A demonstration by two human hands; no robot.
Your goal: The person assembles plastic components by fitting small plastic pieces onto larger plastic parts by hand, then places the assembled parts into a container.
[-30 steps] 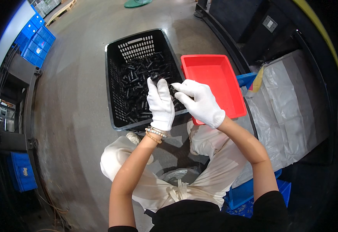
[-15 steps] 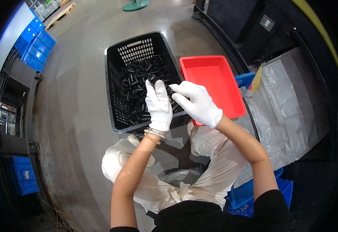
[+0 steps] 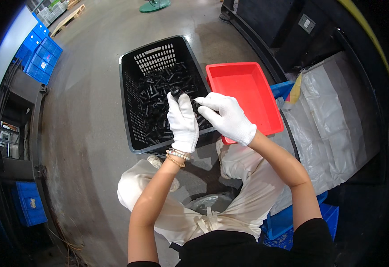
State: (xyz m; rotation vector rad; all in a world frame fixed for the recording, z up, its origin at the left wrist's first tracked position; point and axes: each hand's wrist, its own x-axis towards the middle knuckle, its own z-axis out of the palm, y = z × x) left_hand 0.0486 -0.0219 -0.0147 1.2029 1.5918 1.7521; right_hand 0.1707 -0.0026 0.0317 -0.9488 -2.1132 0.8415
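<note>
The person's left hand (image 3: 183, 126), in a white knitted glove, is closed around a small black plastic part (image 3: 176, 92), whose dark end pokes out beyond the fingertips. Just right of this grip, the right hand (image 3: 228, 116), gloved alike, brings thumb and forefinger close together beside the part; whether they pinch anything is too small to tell. Beneath the grip stands a black slotted plastic crate (image 3: 131, 94), with many loose black plastic pieces (image 3: 159, 84) heaped inside, below and beyond the fingers. To the grip's right, next to the crate, sits a shallow red plastic tray (image 3: 243, 84); farther right spreads a translucent plastic sheet (image 3: 326, 115). Nearer the body than the grip, beaded bracelets (image 3: 178, 155) circle the left wrist, and pale trousers (image 3: 243, 164) cover the parted legs.
</note>
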